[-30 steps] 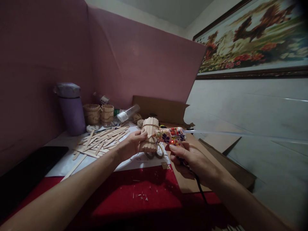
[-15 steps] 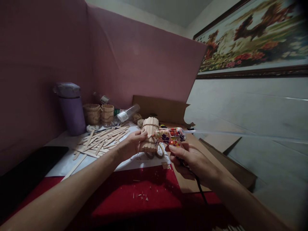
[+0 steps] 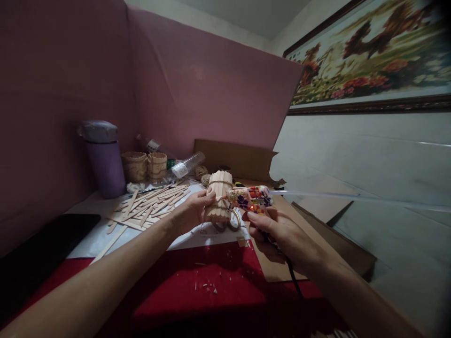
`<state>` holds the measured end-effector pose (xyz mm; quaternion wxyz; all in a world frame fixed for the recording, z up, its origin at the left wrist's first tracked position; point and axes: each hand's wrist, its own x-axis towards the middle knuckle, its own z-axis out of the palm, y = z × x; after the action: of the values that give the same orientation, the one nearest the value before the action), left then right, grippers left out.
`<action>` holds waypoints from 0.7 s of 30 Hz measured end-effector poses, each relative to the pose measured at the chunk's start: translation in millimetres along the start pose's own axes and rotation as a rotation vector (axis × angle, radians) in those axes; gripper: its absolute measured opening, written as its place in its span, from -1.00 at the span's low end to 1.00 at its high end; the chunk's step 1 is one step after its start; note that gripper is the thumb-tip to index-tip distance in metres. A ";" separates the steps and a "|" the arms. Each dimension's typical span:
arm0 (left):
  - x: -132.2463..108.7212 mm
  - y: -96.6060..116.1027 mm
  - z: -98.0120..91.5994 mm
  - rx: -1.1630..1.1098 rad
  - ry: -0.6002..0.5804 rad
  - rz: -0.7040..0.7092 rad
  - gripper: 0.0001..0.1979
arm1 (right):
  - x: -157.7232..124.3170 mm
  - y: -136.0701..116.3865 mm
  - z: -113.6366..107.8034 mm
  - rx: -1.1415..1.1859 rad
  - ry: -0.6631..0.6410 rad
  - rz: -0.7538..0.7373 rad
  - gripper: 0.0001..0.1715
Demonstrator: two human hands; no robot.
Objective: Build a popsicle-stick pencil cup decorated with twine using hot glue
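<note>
My left hand (image 3: pixel 197 209) grips a small barrel-shaped cup made of craft sticks (image 3: pixel 221 185), with twine wound around it, holding it above the table. In my right hand (image 3: pixel 273 230) is a hot glue gun (image 3: pixel 248 198) with a flowery pattern and a small red light. Its nozzle points left and meets the side of the cup, near the lower twine; whether it touches is hard to tell. A long clear glue stick (image 3: pixel 317 193) sticks out of the gun's back. Behind the cup, a round metal ring (image 3: pixel 234 220) partly shows.
Loose craft sticks (image 3: pixel 151 206) lie heaped on white paper at left. Behind them are two finished stick cups (image 3: pixel 157 165), a purple tumbler (image 3: pixel 105 164) and a plastic bottle (image 3: pixel 188 164). Balls of twine (image 3: pixel 205 180) sit behind the held cup. Wood scraps litter the red cloth (image 3: pixel 197 300).
Almost nothing differs. The cup and the glue gun have shifted only very slightly, with both hands keeping their hold.
</note>
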<state>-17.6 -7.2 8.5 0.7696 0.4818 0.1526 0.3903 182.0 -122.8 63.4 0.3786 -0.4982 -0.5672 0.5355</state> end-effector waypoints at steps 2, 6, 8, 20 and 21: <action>0.5 -0.4 -0.4 -0.007 0.000 0.001 -0.55 | 0.1 0.0 0.1 -0.006 0.004 0.011 -0.50; 1.1 -0.5 -0.2 -0.025 0.012 0.010 -0.55 | -1.3 -0.4 0.6 -0.011 0.014 0.040 -0.49; 0.5 0.5 0.7 -0.019 0.016 0.011 -0.55 | -2.1 -0.7 0.6 -0.011 0.013 0.048 -0.49; 0.2 1.6 -2.5 -0.027 -0.035 0.009 -0.60 | -3.7 2.9 -1.3 -0.022 0.008 0.063 -0.46; 0.4 1.3 -3.0 -0.026 -0.034 0.008 -0.61 | -3.9 3.0 -1.3 -0.021 0.008 0.067 -0.46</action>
<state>-19.8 -4.8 8.2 0.7767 0.4788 0.1325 0.3872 184.5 -126.5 61.0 0.3575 -0.5229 -0.5542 0.5400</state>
